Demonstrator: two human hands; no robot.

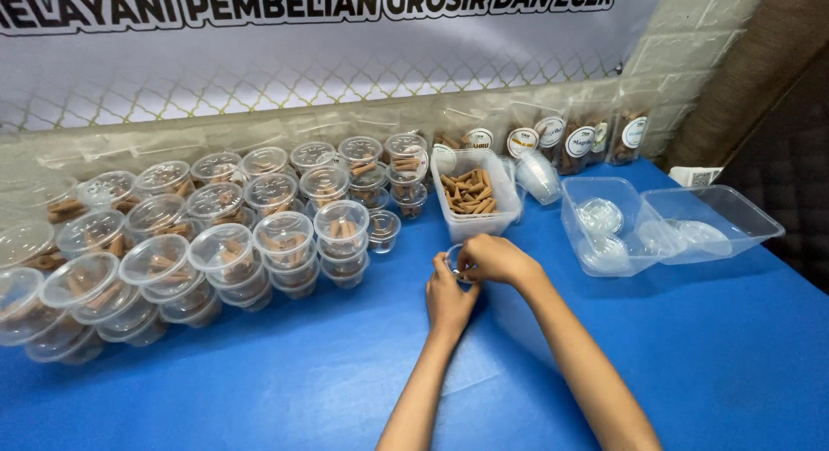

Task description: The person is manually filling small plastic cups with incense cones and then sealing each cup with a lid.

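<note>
Fingers of both hands grip small clear cup; snack tub just behind.

Two bare forearms come up into view from about six o'clock, slim and long, narrowing at the wrists. No sleeves show anywhere along them; whatever the person wears ends above the bottom edge, out of sight. No watch, bracelet or band sits on either wrist, and I see no rings and no gloves. The left hand lies at about eleven o'clock of its forearm, the right hand at about ten o'clock of its own. The nails are too small to tell.
</note>
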